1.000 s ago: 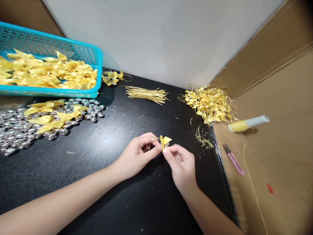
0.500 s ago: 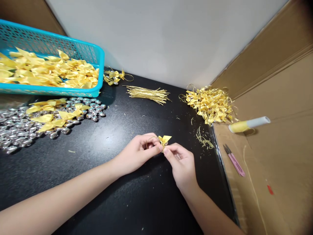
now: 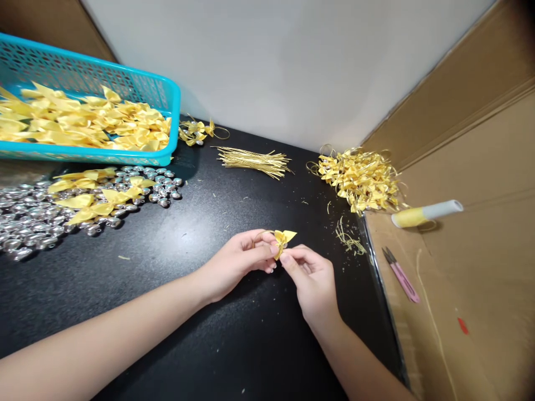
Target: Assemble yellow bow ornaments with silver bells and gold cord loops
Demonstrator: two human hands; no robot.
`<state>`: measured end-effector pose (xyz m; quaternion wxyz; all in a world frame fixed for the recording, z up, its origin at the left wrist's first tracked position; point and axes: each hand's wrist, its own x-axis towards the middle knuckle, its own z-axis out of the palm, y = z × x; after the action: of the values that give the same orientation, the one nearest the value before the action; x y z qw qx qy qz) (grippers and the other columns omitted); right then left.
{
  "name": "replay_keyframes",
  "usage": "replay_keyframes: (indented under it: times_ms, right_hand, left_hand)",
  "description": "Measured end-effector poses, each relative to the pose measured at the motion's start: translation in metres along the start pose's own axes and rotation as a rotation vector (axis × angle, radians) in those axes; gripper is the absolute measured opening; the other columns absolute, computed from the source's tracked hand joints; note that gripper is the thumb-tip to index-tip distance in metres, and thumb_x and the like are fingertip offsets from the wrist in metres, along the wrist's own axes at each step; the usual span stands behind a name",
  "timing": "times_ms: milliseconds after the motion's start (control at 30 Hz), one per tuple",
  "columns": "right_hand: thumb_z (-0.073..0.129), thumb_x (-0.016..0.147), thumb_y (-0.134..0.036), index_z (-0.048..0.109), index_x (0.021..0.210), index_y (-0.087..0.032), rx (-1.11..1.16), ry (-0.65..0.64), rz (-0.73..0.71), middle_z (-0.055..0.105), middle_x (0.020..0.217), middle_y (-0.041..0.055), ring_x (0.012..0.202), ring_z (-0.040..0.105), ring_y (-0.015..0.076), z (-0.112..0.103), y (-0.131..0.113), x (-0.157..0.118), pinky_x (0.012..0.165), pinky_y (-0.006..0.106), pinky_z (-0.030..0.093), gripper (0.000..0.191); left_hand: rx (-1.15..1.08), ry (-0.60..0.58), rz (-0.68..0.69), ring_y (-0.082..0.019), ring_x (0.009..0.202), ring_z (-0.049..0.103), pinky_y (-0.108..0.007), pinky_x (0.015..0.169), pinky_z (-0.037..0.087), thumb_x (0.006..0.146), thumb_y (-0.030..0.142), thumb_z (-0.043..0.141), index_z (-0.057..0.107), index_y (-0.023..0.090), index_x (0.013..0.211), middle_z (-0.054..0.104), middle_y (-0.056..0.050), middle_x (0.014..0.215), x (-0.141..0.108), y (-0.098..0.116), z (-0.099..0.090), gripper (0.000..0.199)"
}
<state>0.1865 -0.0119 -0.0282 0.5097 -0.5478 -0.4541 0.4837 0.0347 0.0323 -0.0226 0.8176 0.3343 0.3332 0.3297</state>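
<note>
A small yellow ribbon bow (image 3: 283,239) is pinched between both hands above the black table (image 3: 179,345). My left hand (image 3: 246,253) grips its left side with thumb and fingers, and a thin gold cord loops over those fingers. The thumb and forefinger of my right hand (image 3: 311,273) pinch the bow's lower right edge. Whether a silver bead sits in the bow I cannot tell. Behind the hands lies a bundle of cut gold cords (image 3: 253,161). A pile of yellow bows with cord loops (image 3: 359,175) rests at the far right of the table.
A turquoise basket (image 3: 174,122) of yellow bows stands at the back left. Silver beads (image 3: 31,223) and several loose bows spread before it. Cord scraps (image 3: 350,239) lie right. On cardboard are pink thread snips (image 3: 402,277) and a thread spool (image 3: 426,213). A white wall rises behind.
The bow has turned and more of its petals now show above my fingers. My left fingers have shifted their grip, with the lower fingertips now visible. The right hand has barely moved.
</note>
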Motion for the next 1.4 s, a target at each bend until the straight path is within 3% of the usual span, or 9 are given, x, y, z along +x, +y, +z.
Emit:
replay_keyframes:
  times_ms: [133,200,467,700,1233,1400]
  right_hand:
    - [0.068,0.08,-0.025,0.076,0.076,-0.021,-0.002,0.008,-0.002,0.064,0.071,0.001,0.068,0.056,0.0141,0.0,0.001,0.001,0.064,0.028,0.043,0.009]
    - [0.069,0.08,-0.025,0.076,0.076,-0.021,0.006,0.012,-0.001,0.064,0.071,0.0008,0.067,0.056,0.0139,0.0,0.001,0.001,0.064,0.028,0.044,0.009]
    - [0.072,0.08,-0.026,0.075,0.075,-0.023,0.133,-0.044,-0.005,0.066,0.075,0.0013,0.073,0.06,0.0154,0.0,0.002,0.001,0.072,0.03,0.048,0.006]
    - [0.076,0.078,-0.031,0.075,0.075,-0.024,0.292,-0.104,0.063,0.07,0.079,0.0015,0.079,0.064,0.0163,0.002,0.003,0.001,0.076,0.03,0.05,0.008]
    - [0.076,0.077,-0.036,0.074,0.075,-0.023,0.244,-0.082,0.077,0.071,0.08,0.0031,0.081,0.065,0.0191,0.002,0.005,-0.001,0.077,0.034,0.052,0.013]
    - [0.074,0.078,-0.03,0.075,0.073,-0.024,0.235,-0.071,0.075,0.071,0.075,0.0008,0.075,0.064,0.0157,0.003,-0.001,-0.001,0.075,0.03,0.051,0.008]
  left_hand:
    - [-0.016,0.021,0.005,-0.007,0.064,0.054,-0.018,0.061,0.045,0.077,0.029,0.075,0.061,0.015,0.079,0.058,0.003,0.072,0.0,0.0,0.0,0.019]
    - [0.031,0.08,0.071,-0.008,0.064,0.053,-0.019,0.058,0.045,0.075,0.028,0.076,0.06,0.017,0.083,0.058,0.003,0.073,-0.001,-0.001,0.001,0.021]
    - [0.575,0.254,0.582,-0.008,0.062,0.05,-0.02,0.056,0.044,0.078,0.017,0.07,0.064,0.016,0.071,0.055,0.001,0.072,-0.013,0.0,0.008,0.009]
    - [0.859,0.295,0.859,-0.009,0.059,0.052,-0.021,0.054,0.045,0.076,0.01,0.072,0.068,0.016,0.075,0.059,0.0,0.069,-0.019,0.003,0.009,0.007]
    - [1.019,0.308,1.004,-0.009,0.058,0.056,-0.019,0.051,0.046,0.078,0.012,0.068,0.069,0.017,0.08,0.063,-0.001,0.069,-0.017,0.006,0.01,0.006]
    - [1.115,0.338,1.029,-0.011,0.063,0.061,-0.021,0.058,0.05,0.08,0.014,0.067,0.067,0.017,0.076,0.065,-0.001,0.07,-0.016,0.005,0.008,0.005]
